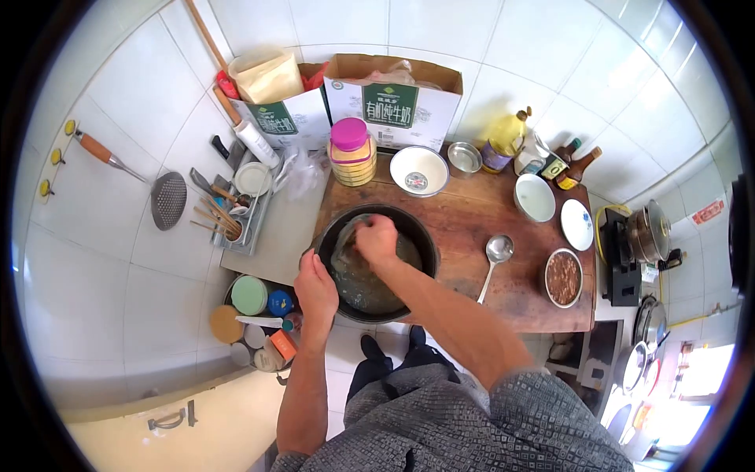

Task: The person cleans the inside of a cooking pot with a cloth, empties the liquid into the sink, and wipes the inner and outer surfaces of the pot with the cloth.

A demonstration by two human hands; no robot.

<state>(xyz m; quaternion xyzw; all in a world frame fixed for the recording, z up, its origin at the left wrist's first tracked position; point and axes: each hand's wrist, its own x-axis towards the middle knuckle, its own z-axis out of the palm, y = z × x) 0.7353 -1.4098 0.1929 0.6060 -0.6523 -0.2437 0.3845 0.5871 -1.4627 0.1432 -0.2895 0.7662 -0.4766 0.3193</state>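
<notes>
A large dark round basin [429, 295] stands at the front left of the wooden table, with cloudy liquid [366, 291] in it. My left hand [316, 287] is closed on its left rim. Inside the basin, my right hand [376, 240] is closed against a greyish, wet-looking thing [346, 244] along the inner left wall. I cannot tell what that thing is, as the hand partly covers it. To the right of the basin lies a metal ladle [499, 250]. A bowl of brown, chunky food [563, 278] sits near the table's right edge.
Behind the basin stand a pink-lidded jar [352, 153], a white enamel bowl [419, 171], a metal bowl [464, 159] and cartons [391, 106]. Bottles [578, 168], a pale bowl [535, 197] and a plate [577, 225] are at the back right. A stove [621, 267] adjoins the table.
</notes>
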